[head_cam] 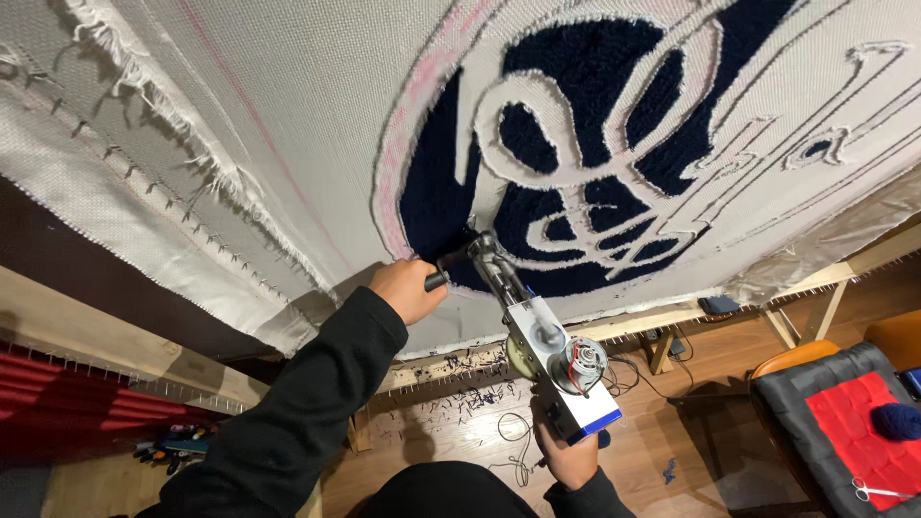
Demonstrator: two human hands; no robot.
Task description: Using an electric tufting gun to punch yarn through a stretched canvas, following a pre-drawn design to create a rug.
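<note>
Head view of tufting work on a stretched backing cloth [288, 105]. The left hand [408, 288] is wrapped around the black front handle [449, 267] of a tufting gun [537, 336]; the right hand [568, 456] is closed around the rear grip beneath the white-and-blue motor housing, whose open motor [583, 363] shows red windings. The gun's nose meets the cloth at the lower edge of the dark navy pile [576, 58], just inside the pink outline [403, 134] of a round design (the pale script shapes within it are not filled). Cloth edges are hooked onto the spiked strips of a wooden frame [662, 317]; navy yarn clippings [460, 369] lie along its lower rail and on the wood floor [460, 432] below.

Judged from this position, good filling here calls for steady forward pressure with both hands — the nose kept square against the cloth and not allowed to lift — and for travel that follows the boundary of the navy area closely, stopping short of the pink line. At right, a chair holds a red cloth [854, 422], a navy yarn ball [897, 420] and scissors [878, 492].
</note>
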